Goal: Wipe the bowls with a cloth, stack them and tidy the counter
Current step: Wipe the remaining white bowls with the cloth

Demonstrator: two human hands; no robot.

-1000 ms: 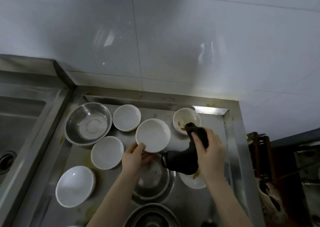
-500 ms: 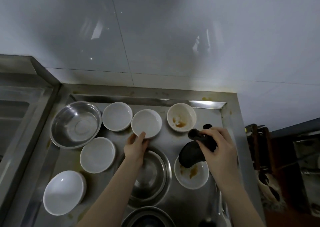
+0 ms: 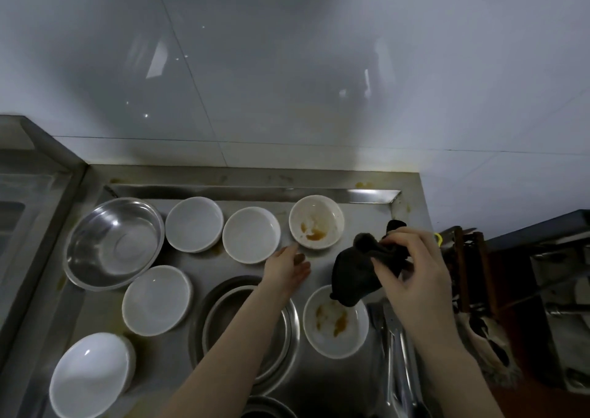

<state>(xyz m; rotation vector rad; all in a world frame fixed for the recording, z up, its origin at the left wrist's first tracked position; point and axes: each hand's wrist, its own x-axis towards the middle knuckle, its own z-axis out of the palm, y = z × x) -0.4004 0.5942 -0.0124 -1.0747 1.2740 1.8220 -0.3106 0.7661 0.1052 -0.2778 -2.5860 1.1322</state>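
Head view: right hand [image 3: 412, 277] gripping a dark cloth [image 3: 357, 274] in curled fingers above a stained white bowl [image 3: 335, 320] on the steel surface [image 3: 178, 350] — left hand [image 3: 287, 269] relaxed, holding nothing, beside a clean bowl [image 3: 251, 235] and another sauce-smeared bowl [image 3: 316, 222].

head cam, looking down, counter [image 3: 319, 382] close

cloth [image 3: 360, 274]: dark, matt fabric in my grip
bowls [image 3: 251, 235]: glossy white ceramic
counter [image 3: 322, 382]: brushed steel
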